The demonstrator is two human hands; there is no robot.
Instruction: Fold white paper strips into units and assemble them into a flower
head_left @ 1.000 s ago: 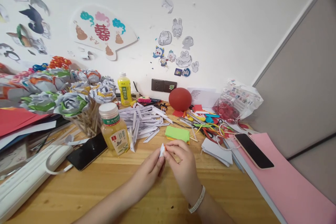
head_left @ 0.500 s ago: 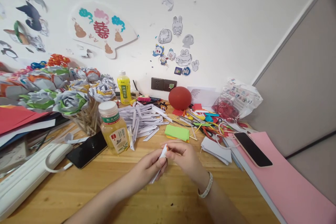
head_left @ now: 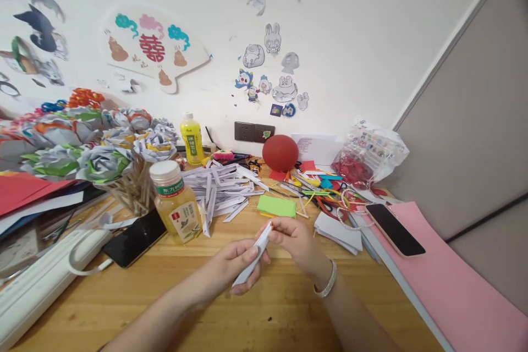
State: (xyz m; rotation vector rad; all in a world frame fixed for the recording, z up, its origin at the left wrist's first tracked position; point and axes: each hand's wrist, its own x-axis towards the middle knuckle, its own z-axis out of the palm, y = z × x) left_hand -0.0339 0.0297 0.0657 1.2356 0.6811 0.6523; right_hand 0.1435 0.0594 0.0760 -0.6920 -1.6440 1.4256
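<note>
A narrow folded strip of white paper (head_left: 252, 265) slants between my two hands over the front of the wooden table. My left hand (head_left: 239, 264) is closed round its lower length, thumb on top. At the upper end, the fingers of my right hand (head_left: 291, 237) pinch the paper's tip, where a small orange bit shows. Just beyond my hands lies a stack of green paper slips (head_left: 276, 206). White paper slips (head_left: 338, 232) are stacked to the right, and a pile of folded white strips (head_left: 218, 187) spreads out behind on the left.
A tea bottle (head_left: 175, 203) and a black phone (head_left: 134, 239) stand and lie left of my hands. Paper flowers (head_left: 105, 159) crowd the far left. Scissors and scraps lie around a red balloon (head_left: 280, 153). Another phone (head_left: 395, 229) rests on pink sheets (head_left: 454, 275) at right.
The folded paper has turned so more of its flat white side shows. My right hand has shifted slightly to the right and up, still at its upper end. The view has shifted a little.
</note>
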